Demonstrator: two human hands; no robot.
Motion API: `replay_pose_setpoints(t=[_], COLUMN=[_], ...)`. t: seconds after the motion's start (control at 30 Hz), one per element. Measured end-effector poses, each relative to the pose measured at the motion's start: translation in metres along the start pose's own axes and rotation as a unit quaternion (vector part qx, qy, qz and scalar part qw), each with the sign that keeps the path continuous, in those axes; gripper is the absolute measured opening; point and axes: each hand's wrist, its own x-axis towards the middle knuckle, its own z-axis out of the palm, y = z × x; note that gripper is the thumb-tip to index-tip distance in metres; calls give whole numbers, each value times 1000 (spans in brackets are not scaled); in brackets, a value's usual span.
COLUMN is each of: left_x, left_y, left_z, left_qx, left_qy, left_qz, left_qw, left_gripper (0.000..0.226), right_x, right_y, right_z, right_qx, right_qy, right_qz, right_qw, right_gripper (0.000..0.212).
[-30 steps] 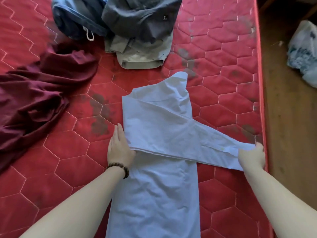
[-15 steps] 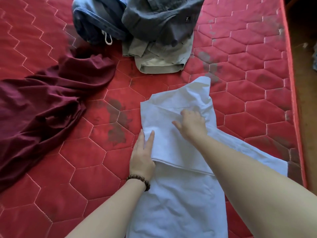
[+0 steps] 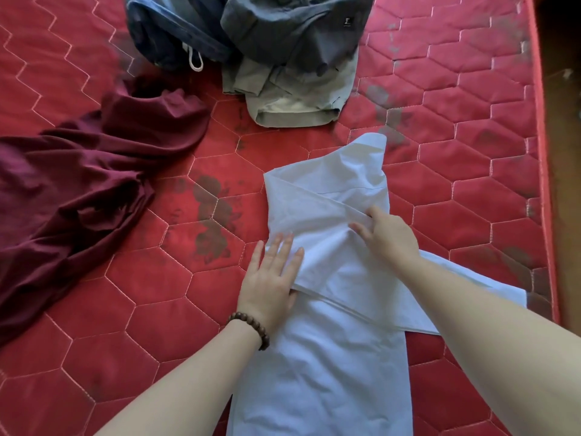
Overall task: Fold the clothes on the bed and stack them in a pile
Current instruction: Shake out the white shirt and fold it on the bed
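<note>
Shirt (image 3: 314, 372) under flat left hand (image 3: 270, 278), pinching right hand (image 3: 388, 236).

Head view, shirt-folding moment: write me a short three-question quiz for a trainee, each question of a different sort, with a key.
1. True or false: the left hand lies flat, fingers straight, on the folded edge of the light blue shirt.
2. Which wrist wears the bead bracelet? A) left B) right C) neither
3. Fill in: the crumpled maroon garment lies to the person's ___ of the shirt.
Key: 1 true; 2 A; 3 left.
</note>
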Motion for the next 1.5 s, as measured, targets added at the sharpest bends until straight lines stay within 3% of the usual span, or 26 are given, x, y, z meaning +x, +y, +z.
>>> replay_pose_setpoints(t=[0.13,0.23,0.4,0.5,0.6,0.7,0.8,0.87,0.97,1.03,1.1,1.2,1.3,1.37,1.5], left_x=[9,13,24,29,27,24,22,24,39,51,59,61,60,60,62], left_y=[12,28,52,51,51,52,66,83,118,140,153,158,156,158,167], left_z=[0,0,7,18,20,14,6,3,11,24,39,56,61,61,54], left_qx=[42,82,35,17,9,48,64,51,30,24,33,77,100,100,84], left_qy=[-31,-26,-90,-163,-159,-174,-172,-138,-92,-93,-110,-130,-130,-133,-157], left_qz=[21,45,35,5,-2,0,0,6,47,78,90,83,82,80,69], left_qw=[998,995,995,986,987,984,983,989,994,992,989,985,983,983,982], left_gripper=[53,45,80,73,71,79,110,102,75,61,58,63,63,63,64], right_x=[-19,-36,-55,-64,-73,-82,-96,-107,-120,-124,-125,-126,-138,-147,-153], right_y=[36,76,134,152,165,178,191,193,171,149,133,151,188,201,219], right_z=[-15,-27,-44,-49,-52,-60,-65,-61,-42,-19,3,22,20,12,-13], right_qx=[70,96,21,-88,-132,-72,-162,-168,-106,-92,-86,-121,-158,-145,-3], right_qy=[21,18,7,-55,-91,-75,-8,87,177,161,85,13,19,16,121], right_qz=[44,45,62,92,101,152,184,174,71,-27,-87,-33,38,36,67], right_qw=[996,994,998,990,982,983,969,966,976,982,989,992,987,989,990], right_gripper=[46,39,41,41,45,44,27,29,28,33,46,59,54,53,49])
